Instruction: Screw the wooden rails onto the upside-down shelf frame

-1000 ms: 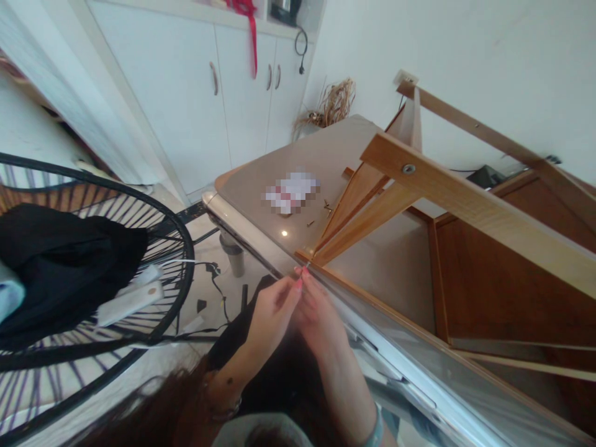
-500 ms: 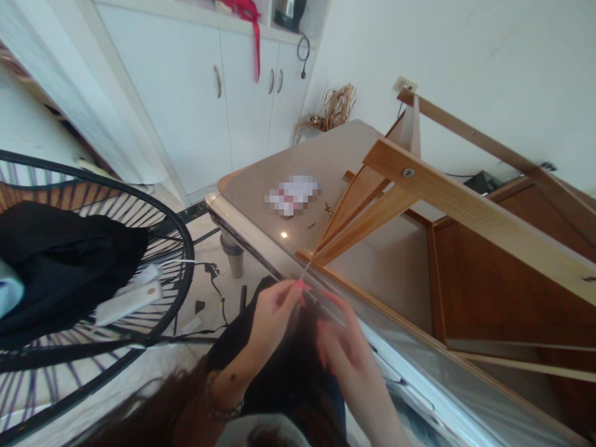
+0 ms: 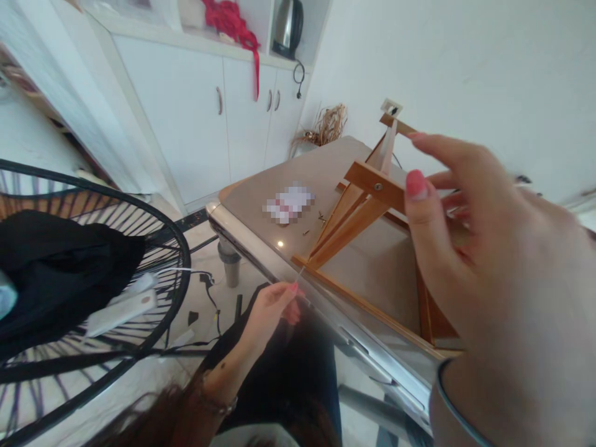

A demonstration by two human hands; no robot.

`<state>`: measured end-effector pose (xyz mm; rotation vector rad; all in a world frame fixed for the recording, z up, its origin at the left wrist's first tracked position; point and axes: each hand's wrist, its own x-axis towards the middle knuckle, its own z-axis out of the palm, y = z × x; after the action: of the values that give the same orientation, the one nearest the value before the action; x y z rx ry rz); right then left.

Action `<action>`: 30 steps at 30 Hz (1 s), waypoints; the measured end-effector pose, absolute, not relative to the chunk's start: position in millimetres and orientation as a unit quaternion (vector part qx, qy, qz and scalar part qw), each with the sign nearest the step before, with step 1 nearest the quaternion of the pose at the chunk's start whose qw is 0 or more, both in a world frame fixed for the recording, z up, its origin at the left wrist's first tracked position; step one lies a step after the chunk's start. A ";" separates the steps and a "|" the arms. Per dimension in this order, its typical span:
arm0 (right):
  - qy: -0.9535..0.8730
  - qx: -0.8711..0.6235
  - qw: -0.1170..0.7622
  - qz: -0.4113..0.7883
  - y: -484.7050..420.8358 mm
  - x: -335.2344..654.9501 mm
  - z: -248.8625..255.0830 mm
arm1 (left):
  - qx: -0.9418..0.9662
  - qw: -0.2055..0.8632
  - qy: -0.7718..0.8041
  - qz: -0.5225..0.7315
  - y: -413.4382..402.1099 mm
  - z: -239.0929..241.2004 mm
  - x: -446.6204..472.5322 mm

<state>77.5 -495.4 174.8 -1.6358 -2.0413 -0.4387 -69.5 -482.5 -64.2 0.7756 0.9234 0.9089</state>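
Table (image 3: 321, 164) carrying wooden frame (image 3: 356, 230), one rail running along near edge. Right hand (image 3: 503, 248) hanging before frame, thumb and fingers spreading apart; contact unclear. Left hand (image 3: 274, 304) pinching thin metal rod (image 3: 300, 274), tip sitting at frame's lower corner. Rod possibly slipping out if pinch loosening or right hand bumping frame. Small screws (image 3: 321, 217) lying beside frame; knock possibly scattering them.

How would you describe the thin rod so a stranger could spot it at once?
Find the grey-brown table and, on it, the wooden frame. By the frame's corner at the table's near edge, the left hand pinches the thin rod. It is pale and slender, unlike the broad brown slats beyond it.
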 end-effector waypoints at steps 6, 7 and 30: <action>-0.741 -0.591 0.207 -0.243 -471.6 68.2 174.3 | 0.624 0.471 0.471 0.409 -476.5 -64.2 -85.9; -0.744 -0.585 0.214 -0.241 -471.5 70.0 172.3 | 0.693 0.378 0.467 0.398 -474.4 -64.2 -90.4; -0.738 -0.575 0.215 -0.281 -475.4 69.3 161.0 | 0.949 -0.125 0.151 0.247 -434.5 -21.0 -122.9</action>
<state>69.3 -475.4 161.0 -1.5935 -2.0467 -0.7801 -122.9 -434.5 -21.0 3.2444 0.5167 0.8430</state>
